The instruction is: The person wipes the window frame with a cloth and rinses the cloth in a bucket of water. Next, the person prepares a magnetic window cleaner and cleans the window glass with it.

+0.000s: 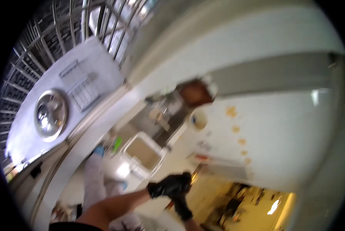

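Note:
Two black-gloved hands meet near the lower middle of the view. My left hand comes in from the lower left, its fingers curled and closed; whatever they may hold is hidden. Just below it, partly covered by it, is my right hand, whose fingers I cannot make out. Beside the hands is the corner of a yellow-lit surface with dark, blurred shapes on it.
A white-rimmed bin stands above the hands, with a bright green item to its left. Further up are a brown-red block and a round tub. A metal dome sits on a white surface at left, by metal racks.

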`<act>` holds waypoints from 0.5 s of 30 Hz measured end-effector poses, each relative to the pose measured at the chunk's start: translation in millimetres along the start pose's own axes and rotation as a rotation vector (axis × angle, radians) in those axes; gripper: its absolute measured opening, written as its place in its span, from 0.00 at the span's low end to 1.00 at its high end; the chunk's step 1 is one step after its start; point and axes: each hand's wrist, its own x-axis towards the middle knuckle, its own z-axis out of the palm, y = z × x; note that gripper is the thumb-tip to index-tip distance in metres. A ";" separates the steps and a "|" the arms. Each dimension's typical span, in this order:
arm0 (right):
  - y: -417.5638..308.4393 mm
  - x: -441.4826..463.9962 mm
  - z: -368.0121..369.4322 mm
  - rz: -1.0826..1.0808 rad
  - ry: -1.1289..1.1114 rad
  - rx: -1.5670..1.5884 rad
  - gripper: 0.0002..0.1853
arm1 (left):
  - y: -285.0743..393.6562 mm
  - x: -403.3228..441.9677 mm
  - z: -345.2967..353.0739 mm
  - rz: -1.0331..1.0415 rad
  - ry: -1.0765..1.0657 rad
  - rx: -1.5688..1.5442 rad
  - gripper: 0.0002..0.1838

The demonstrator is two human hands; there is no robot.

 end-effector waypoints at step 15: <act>279.2 137.0 -20.9 -0.167 -0.158 -0.248 0.05 | -13.5 1.3 -318.1 0.438 0.702 1.260 0.29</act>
